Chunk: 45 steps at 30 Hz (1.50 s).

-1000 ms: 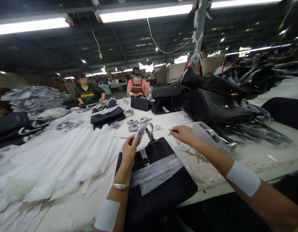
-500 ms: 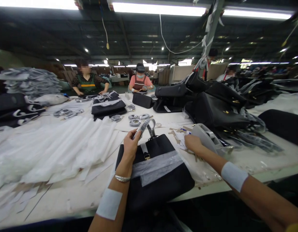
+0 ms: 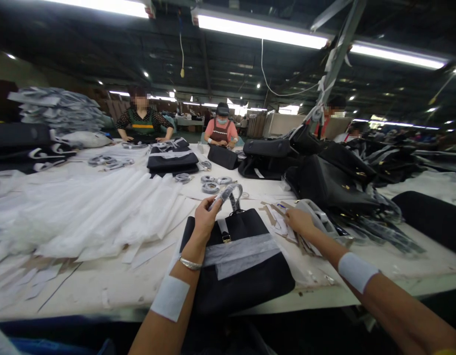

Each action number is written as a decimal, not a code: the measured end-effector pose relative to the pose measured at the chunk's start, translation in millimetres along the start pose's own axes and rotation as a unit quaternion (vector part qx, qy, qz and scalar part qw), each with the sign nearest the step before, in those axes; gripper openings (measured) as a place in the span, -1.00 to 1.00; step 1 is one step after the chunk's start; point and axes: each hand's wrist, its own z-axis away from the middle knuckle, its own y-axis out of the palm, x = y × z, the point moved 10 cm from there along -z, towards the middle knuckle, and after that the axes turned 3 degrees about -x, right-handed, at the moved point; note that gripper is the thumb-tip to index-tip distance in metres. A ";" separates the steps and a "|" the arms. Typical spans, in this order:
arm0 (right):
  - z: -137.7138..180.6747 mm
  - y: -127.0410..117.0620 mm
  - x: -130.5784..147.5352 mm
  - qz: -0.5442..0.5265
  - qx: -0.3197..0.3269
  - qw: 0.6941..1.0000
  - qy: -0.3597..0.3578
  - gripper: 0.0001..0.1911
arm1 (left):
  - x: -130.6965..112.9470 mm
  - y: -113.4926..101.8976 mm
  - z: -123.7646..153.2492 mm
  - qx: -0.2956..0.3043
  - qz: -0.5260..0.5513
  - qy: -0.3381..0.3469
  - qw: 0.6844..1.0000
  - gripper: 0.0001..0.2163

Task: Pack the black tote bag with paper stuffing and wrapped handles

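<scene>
My left hand [image 3: 206,219] is closed around the plastic-wrapped handle [image 3: 228,192] of a black handbag [image 3: 246,286], holding it upright above the bag. The bag lies at the table's front edge, with a strip of translucent wrapping [image 3: 243,254] across it and a gold-coloured buckle [image 3: 226,238] above that strip. To the right, my right hand [image 3: 300,222] is down at a loose pile of white and brown paper strips [image 3: 278,219], just left of a grey plastic tape-dispenser-like object [image 3: 317,212]. Its fingers are curled, and what they grip cannot be made out.
White translucent sheets [image 3: 102,212] spread over the left of the table. Coiled wrapped straps [image 3: 210,187] lie beyond my bag. Black bags [image 3: 324,182] are heaped at the right, with a folded stack [image 3: 172,160] farther back. Two co-workers [image 3: 220,130] stand across the table.
The view has shifted a little. My right hand stays at the paper strips, which lie slightly differently. My left hand keeps holding the bag's handle.
</scene>
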 end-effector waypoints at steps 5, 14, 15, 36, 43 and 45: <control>0.5 -14.2 8.7 -0.111 0.024 0.993 -0.018 -0.79 | -1.0 3.7 0.3 0.010 0.021 -0.006 1.000 -0.56; 53.2 -9.1 143.0 -0.454 0.136 0.872 -0.126 -0.62 | 3.6 1.6 -0.5 0.014 0.053 -0.060 0.997 -0.57; 56.4 -7.8 155.3 -0.438 0.136 0.878 -0.137 -0.63 | 4.7 1.0 -1.1 0.017 0.055 -0.061 0.996 -0.57; 44.0 28.8 234.7 -0.724 0.240 0.644 -0.061 -0.56 | 3.7 10.3 -1.7 0.088 -0.005 -0.041 0.995 -0.52; 43.0 46.7 215.9 -0.710 0.199 0.676 0.017 -0.54 | 1.0 24.2 6.2 0.137 -0.028 0.014 0.990 -0.63; 42.6 48.7 213.8 -0.709 0.184 0.681 0.014 -0.55 | 0.4 25.8 9.3 0.140 -0.030 0.015 0.990 -0.66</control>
